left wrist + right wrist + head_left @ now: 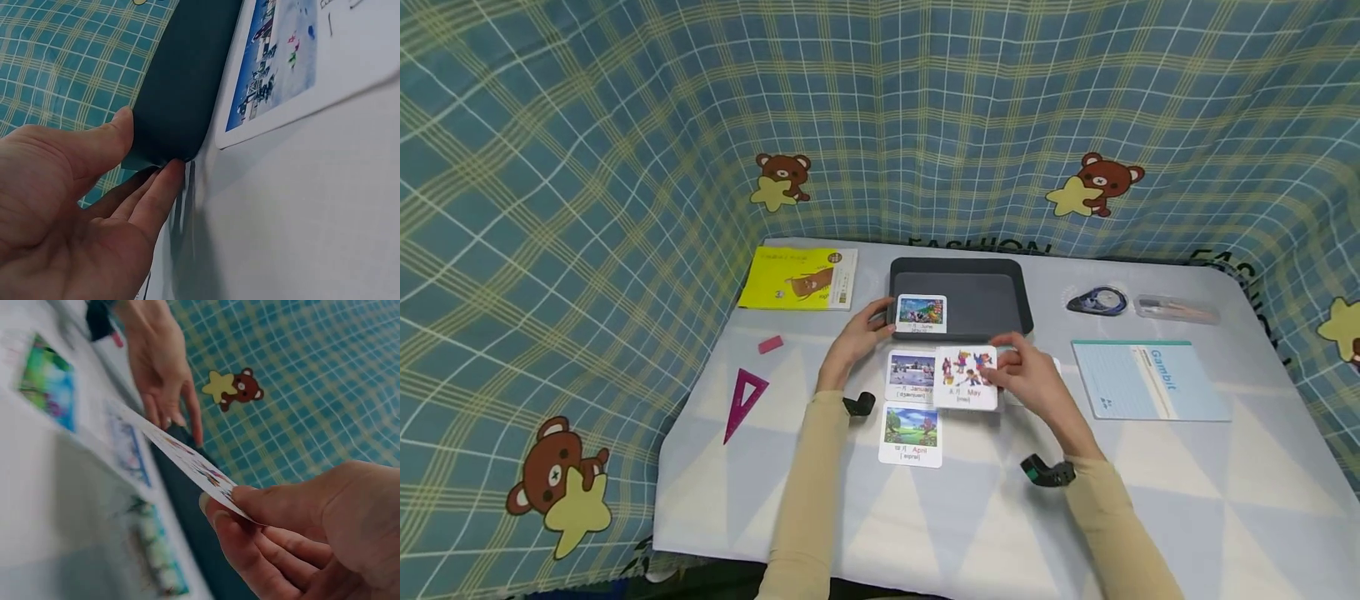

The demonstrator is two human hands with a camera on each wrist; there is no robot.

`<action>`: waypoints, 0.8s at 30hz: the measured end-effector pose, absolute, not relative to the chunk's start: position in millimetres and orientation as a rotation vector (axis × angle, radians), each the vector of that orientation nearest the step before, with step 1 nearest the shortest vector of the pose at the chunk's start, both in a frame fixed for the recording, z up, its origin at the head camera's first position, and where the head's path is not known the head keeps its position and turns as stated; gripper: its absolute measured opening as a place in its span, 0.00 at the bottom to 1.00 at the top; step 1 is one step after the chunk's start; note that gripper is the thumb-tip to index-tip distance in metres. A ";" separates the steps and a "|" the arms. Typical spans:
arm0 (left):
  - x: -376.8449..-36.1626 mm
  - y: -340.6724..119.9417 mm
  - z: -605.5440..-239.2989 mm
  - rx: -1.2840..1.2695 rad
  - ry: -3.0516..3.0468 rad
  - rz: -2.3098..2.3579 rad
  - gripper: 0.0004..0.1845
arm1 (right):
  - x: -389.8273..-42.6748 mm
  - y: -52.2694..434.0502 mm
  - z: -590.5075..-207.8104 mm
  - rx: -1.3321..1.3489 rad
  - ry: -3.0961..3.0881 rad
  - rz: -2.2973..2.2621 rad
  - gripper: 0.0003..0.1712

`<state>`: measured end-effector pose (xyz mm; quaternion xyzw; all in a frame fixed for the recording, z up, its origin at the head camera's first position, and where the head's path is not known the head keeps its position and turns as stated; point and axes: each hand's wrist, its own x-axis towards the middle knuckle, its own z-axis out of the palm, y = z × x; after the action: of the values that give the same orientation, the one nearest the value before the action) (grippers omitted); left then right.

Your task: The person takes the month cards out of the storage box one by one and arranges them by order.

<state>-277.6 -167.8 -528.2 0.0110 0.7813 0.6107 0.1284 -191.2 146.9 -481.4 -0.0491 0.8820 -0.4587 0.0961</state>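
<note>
May picture card [966, 377] sits pinched in my right hand [1037, 379]'s grip; my left hand [853, 337] holds the dark plastic tray [992, 304]'s corner. Loosening could drop the card.

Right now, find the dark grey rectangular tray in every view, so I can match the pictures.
Head view: the dark grey rectangular tray sits at the table's centre back, with the left hand at its near left corner.
Left wrist view: the tray's corner fills the top centre, pinched between thumb and fingers.
Right wrist view: its dark edge runs below the held May picture card.
Shared landmark: the left hand on the tray's corner.
</note>
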 end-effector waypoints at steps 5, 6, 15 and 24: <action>-280.6 -168.7 -524.9 0.079 2.261 1.762 0.33 | -139.6 169.3 -498.1 -0.136 2.586 -1.357 0.27; -280.6 -169.2 -524.3 0.075 2.261 1.767 0.33 | -133.2 170.9 -502.8 -0.141 2.578 -1.371 0.27; -281.8 -173.6 -527.5 0.041 2.313 1.762 0.32 | -118.6 164.1 -531.2 -0.193 2.652 -1.337 0.25; -280.2 -163.9 -530.9 0.004 2.281 1.750 0.32 | -113.3 171.6 -532.0 -0.178 2.697 -1.260 0.29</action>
<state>-280.2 -163.9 -530.9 0.0013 0.7864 0.6032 0.1331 -113.3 171.6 -532.0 -0.0595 0.9015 -0.4212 0.0797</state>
